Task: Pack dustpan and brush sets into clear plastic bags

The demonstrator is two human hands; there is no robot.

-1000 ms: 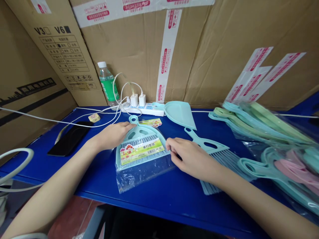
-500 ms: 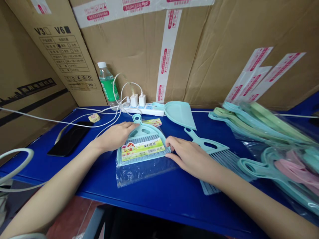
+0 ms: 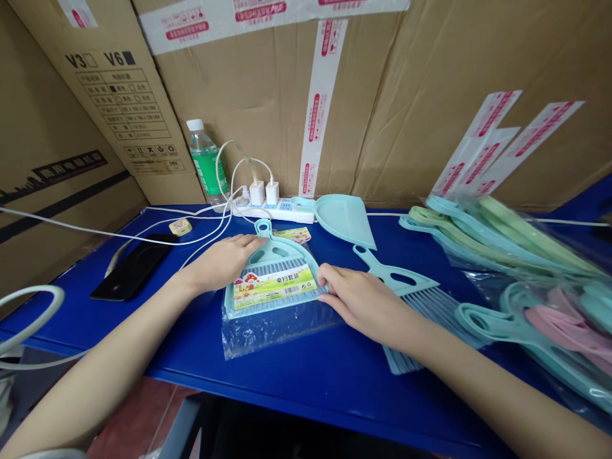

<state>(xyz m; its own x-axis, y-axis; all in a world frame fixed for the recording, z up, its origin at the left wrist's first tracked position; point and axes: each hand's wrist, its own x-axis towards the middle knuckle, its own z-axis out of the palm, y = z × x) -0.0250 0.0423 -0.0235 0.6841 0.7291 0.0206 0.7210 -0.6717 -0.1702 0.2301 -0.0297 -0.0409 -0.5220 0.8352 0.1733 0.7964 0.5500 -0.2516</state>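
A light-blue dustpan and brush set [image 3: 310, 255] lies on the blue table in a clear plastic bag [image 3: 268, 338], whose loose end spreads toward me. A yellow-green label card [image 3: 272, 287] with mushrooms covers the bristles. My left hand [image 3: 228, 260] grips the set's upper left edge, fingers bent over it and their tips near the handle. At the lower right edge, my right hand [image 3: 351, 292] is closed, pinching the pan's rim with the bag; the thumb shows below. Right of it lies a loose light-blue brush [image 3: 399, 278], partly behind my right forearm.
A loose dustpan [image 3: 345, 218] lies behind, beside a power strip [image 3: 301, 215] with chargers and white cables. A water bottle [image 3: 208, 166], a black phone [image 3: 136, 268] and a small yellow object [image 3: 180, 227] stand left. Bagged sets [image 3: 502, 236] pile up right. Cardboard boxes [image 3: 268, 95] wall the back.
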